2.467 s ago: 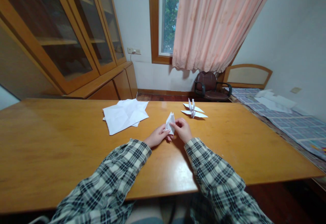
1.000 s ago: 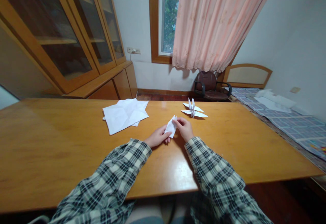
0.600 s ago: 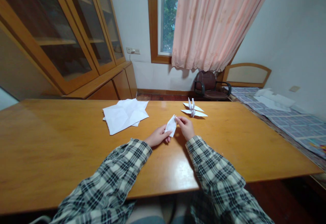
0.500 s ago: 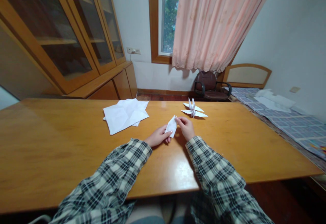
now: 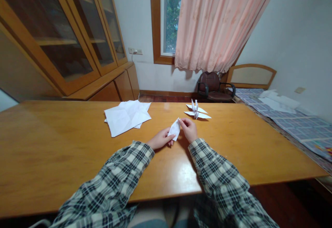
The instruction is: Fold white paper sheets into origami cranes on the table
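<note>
A small folded piece of white paper is held between my two hands, above the middle of the table. My left hand grips its lower left part, the thumb lying across the front. At the top right corner, the fingertips of my right hand pinch the paper. Two white paper cranes stand close together just beyond my right hand, wings spread. To the left and farther back lie several creased sheets of white paper, overlapping in a loose pile.
The wooden table stretches wide on both sides. Behind it are a brown armchair, a pink curtain and a glass-doored cabinet at left. A bed stands along the right.
The view has shifted very slightly. Both hands keep their hold on the folded paper, with hardly any visible movement.
</note>
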`<state>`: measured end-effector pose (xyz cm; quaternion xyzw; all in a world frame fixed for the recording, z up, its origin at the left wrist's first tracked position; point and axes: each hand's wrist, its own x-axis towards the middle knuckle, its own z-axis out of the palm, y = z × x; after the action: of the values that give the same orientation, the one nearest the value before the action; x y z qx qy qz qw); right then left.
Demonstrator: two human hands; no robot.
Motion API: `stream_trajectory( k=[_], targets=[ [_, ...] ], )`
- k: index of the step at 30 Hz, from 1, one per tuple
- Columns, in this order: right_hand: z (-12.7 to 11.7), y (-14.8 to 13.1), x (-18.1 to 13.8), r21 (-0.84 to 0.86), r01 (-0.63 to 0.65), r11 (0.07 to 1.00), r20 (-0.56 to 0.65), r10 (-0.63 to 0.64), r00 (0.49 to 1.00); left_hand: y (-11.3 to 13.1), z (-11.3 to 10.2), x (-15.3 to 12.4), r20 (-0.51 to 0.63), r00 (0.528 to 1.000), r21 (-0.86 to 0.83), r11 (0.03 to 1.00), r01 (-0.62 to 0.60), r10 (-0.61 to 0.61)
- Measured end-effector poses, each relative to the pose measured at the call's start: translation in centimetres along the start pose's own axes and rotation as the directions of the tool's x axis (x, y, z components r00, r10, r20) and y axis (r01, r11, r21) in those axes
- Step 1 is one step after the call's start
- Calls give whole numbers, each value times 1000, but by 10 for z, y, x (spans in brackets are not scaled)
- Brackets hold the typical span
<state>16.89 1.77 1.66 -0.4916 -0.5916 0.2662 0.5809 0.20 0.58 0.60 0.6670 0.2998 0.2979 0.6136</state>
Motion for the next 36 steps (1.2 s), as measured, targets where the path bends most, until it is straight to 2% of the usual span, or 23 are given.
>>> stream_trajectory(
  k=[5, 10, 18, 20, 23, 27, 36],
  targets=[
    [0, 1, 0, -31, 10, 999, -28, -11, 1000, 1, 0, -1, 9, 1000, 15, 1000, -14, 14],
    [0, -2, -1, 47, -4, 999, -15, 4, 1000, 0, 1, -1, -8, 1000, 9, 1000, -16, 16],
    [1, -7, 0, 168, -47, 985, 10, 46, 999, -11, -1, 6, -150, 988, -10, 999, -37, 35],
    [3, -4, -1, 180, -66, 981, 38, 60, 998, -11, -2, 7, -195, 980, -21, 998, -53, 48],
    [6, 1, -3, 126, -94, 988, 140, 76, 987, -9, -2, 7, -250, 966, -35, 997, -73, 62],
    [8, 2, -6, 47, -115, 992, 246, 100, 964, -8, -2, 7, -268, 960, -21, 996, -90, 81],
    [8, 1, -8, 16, -120, 993, 272, 111, 956, -6, -1, 6, -288, 954, -16, 995, -97, 88]
  ],
)
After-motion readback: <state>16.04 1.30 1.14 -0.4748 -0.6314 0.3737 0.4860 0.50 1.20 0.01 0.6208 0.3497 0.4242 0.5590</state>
